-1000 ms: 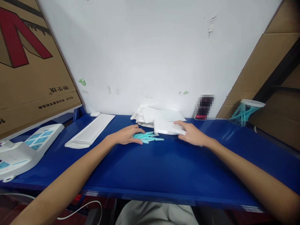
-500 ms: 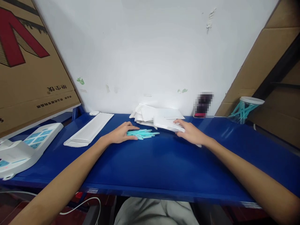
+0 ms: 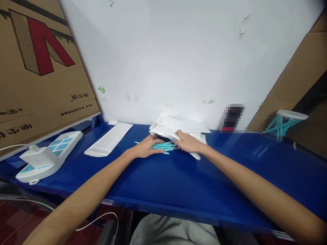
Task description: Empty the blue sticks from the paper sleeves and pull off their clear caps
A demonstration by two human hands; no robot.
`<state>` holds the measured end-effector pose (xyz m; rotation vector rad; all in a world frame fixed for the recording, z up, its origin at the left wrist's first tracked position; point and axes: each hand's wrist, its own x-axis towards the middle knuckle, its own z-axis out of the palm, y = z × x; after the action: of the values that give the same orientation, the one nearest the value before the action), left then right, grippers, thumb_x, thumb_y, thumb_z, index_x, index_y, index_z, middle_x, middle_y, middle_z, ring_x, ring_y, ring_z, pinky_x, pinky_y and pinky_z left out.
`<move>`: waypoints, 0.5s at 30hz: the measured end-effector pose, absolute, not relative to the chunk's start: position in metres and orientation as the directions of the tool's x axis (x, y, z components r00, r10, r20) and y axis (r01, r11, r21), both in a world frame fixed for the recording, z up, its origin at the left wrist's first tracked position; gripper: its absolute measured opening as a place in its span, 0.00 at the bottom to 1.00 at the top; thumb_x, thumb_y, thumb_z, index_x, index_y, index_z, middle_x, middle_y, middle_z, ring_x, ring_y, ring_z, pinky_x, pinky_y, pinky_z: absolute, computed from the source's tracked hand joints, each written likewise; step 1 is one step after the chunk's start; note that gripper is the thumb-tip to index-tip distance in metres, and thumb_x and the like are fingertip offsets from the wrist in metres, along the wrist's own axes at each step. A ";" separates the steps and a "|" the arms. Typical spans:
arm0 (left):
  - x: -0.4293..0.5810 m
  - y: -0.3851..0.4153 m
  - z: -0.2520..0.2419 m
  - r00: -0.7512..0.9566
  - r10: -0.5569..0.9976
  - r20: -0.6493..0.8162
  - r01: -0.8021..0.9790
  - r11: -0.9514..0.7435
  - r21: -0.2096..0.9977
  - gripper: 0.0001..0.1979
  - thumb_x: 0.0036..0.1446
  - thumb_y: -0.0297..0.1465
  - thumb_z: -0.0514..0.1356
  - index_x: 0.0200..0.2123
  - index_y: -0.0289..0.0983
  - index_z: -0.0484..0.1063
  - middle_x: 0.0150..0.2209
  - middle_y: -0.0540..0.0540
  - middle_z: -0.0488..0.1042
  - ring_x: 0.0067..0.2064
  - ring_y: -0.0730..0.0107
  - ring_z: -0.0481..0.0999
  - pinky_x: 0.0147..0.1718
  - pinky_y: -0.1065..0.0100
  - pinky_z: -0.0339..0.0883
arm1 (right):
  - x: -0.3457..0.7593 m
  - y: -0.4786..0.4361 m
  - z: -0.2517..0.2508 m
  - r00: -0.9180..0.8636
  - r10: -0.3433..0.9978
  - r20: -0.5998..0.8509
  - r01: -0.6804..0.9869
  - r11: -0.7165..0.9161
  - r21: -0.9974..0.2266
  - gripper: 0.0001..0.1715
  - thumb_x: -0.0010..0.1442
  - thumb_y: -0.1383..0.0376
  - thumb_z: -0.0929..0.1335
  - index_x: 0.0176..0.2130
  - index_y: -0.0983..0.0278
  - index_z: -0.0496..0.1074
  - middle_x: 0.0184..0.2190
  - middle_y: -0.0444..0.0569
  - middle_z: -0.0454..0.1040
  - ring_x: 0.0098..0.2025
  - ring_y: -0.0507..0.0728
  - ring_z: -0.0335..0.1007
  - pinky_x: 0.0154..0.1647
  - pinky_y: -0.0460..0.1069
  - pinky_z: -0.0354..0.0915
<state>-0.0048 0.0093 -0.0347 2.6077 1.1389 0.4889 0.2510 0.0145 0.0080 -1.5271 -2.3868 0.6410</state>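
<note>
A loose bundle of thin teal sticks (image 3: 167, 146) lies on the blue table, pointing left to right. My left hand (image 3: 149, 147) is curled round the left part of the bundle, thumb and index finger on either side; one tip pokes out behind the hand. At the bundle's right end my right hand (image 3: 188, 141) pinches a flat white packet (image 3: 165, 131), which tilts up and partly covers the sticks. Beneath and behind it lie more white packets (image 3: 194, 126), heaped against the wall.
Another long white packet (image 3: 109, 139) lies on the left, near a power strip (image 3: 67, 144) with a plugged-in charger (image 3: 38, 156). A clear jar (image 3: 283, 126) of teal sticks stands far right. Cardboard (image 3: 51, 92) leans at the left; a blurred dark object (image 3: 232, 117) rests against the wall.
My right hand has moved left with the white packet, from the heap's right side to the sticks. My left hand still surrounds the bundle. The camera view has shifted a little left.
</note>
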 end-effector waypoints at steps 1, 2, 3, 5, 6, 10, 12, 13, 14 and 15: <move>-0.005 0.010 -0.035 0.645 0.736 0.205 0.648 -0.669 0.364 0.35 0.62 0.58 0.54 0.63 0.42 0.70 0.50 0.37 0.70 0.53 0.51 0.68 0.55 0.54 0.62 | 0.250 0.015 0.009 -0.419 0.907 -0.047 0.817 0.354 -0.454 0.23 0.64 0.60 0.61 0.56 0.65 0.59 0.40 0.58 0.79 0.37 0.63 0.75 0.34 0.51 0.62; -0.006 0.011 -0.036 0.651 0.731 0.206 0.641 -0.674 0.366 0.35 0.62 0.57 0.54 0.63 0.43 0.70 0.49 0.38 0.70 0.52 0.52 0.68 0.55 0.54 0.63 | 0.249 0.017 0.010 -0.404 0.913 -0.053 0.839 0.347 -0.419 0.22 0.64 0.59 0.61 0.55 0.65 0.59 0.41 0.60 0.78 0.37 0.64 0.75 0.33 0.51 0.61; -0.007 0.011 -0.036 0.656 0.727 0.203 0.638 -0.677 0.368 0.35 0.62 0.57 0.54 0.64 0.43 0.70 0.49 0.38 0.70 0.52 0.52 0.68 0.54 0.54 0.63 | 0.249 0.018 0.011 -0.389 0.919 -0.057 0.860 0.340 -0.381 0.21 0.64 0.58 0.60 0.54 0.65 0.59 0.42 0.61 0.78 0.37 0.64 0.74 0.32 0.52 0.61; -0.008 0.013 -0.037 0.656 0.729 0.196 0.639 -0.675 0.370 0.36 0.61 0.57 0.55 0.66 0.44 0.67 0.50 0.38 0.70 0.53 0.52 0.68 0.54 0.55 0.63 | 0.250 0.021 0.011 -0.376 0.924 -0.063 0.882 0.337 -0.329 0.20 0.64 0.57 0.59 0.52 0.65 0.58 0.43 0.62 0.76 0.36 0.65 0.73 0.31 0.52 0.60; -0.009 0.013 -0.037 0.652 0.734 0.192 0.645 -0.669 0.370 0.37 0.60 0.57 0.56 0.66 0.44 0.66 0.51 0.37 0.69 0.53 0.51 0.68 0.55 0.55 0.63 | 0.250 0.022 0.011 -0.382 0.922 -0.066 0.884 0.343 -0.319 0.20 0.64 0.57 0.59 0.52 0.65 0.58 0.42 0.63 0.76 0.36 0.65 0.73 0.31 0.52 0.59; -0.011 0.013 -0.036 0.624 0.763 0.167 0.687 -0.638 0.348 0.44 0.55 0.60 0.60 0.68 0.41 0.64 0.56 0.35 0.67 0.57 0.46 0.68 0.56 0.53 0.63 | 0.250 0.020 0.010 -0.400 0.915 -0.051 0.881 0.369 -0.296 0.20 0.64 0.58 0.59 0.52 0.65 0.56 0.41 0.63 0.75 0.35 0.66 0.72 0.31 0.53 0.59; -0.011 0.013 -0.034 0.618 0.772 0.148 0.706 -0.628 0.327 0.45 0.55 0.60 0.59 0.67 0.40 0.64 0.56 0.34 0.67 0.56 0.46 0.68 0.56 0.53 0.63 | 0.249 0.018 0.011 -0.396 0.917 -0.038 0.880 0.367 -0.302 0.19 0.64 0.58 0.59 0.51 0.65 0.56 0.40 0.62 0.75 0.35 0.66 0.72 0.31 0.54 0.59; -0.011 0.013 -0.034 0.615 0.776 0.138 0.715 -0.623 0.318 0.44 0.56 0.61 0.59 0.67 0.39 0.65 0.55 0.35 0.68 0.55 0.47 0.69 0.55 0.54 0.63 | 0.248 0.018 0.011 -0.395 0.918 -0.039 0.876 0.363 -0.317 0.19 0.64 0.58 0.59 0.51 0.65 0.56 0.39 0.62 0.75 0.34 0.66 0.72 0.31 0.54 0.59; -0.011 0.012 -0.033 0.612 0.780 0.130 0.722 -0.619 0.309 0.43 0.56 0.61 0.58 0.66 0.38 0.66 0.54 0.35 0.68 0.54 0.49 0.70 0.53 0.55 0.64 | 0.247 0.017 0.012 -0.393 0.919 -0.041 0.872 0.358 -0.335 0.18 0.64 0.58 0.59 0.51 0.65 0.56 0.39 0.61 0.75 0.34 0.65 0.72 0.32 0.54 0.60; -0.011 0.012 -0.032 0.611 0.782 0.121 0.728 -0.616 0.302 0.43 0.57 0.61 0.57 0.65 0.38 0.67 0.52 0.36 0.68 0.52 0.50 0.71 0.52 0.57 0.65 | 0.246 0.016 0.014 -0.392 0.919 -0.041 0.866 0.353 -0.355 0.18 0.64 0.58 0.59 0.50 0.65 0.57 0.39 0.61 0.75 0.34 0.65 0.72 0.33 0.54 0.60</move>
<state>-0.0115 0.0121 -0.0321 2.6144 1.2442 0.3564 0.2459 0.0164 0.0136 -1.6282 -2.4433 0.4834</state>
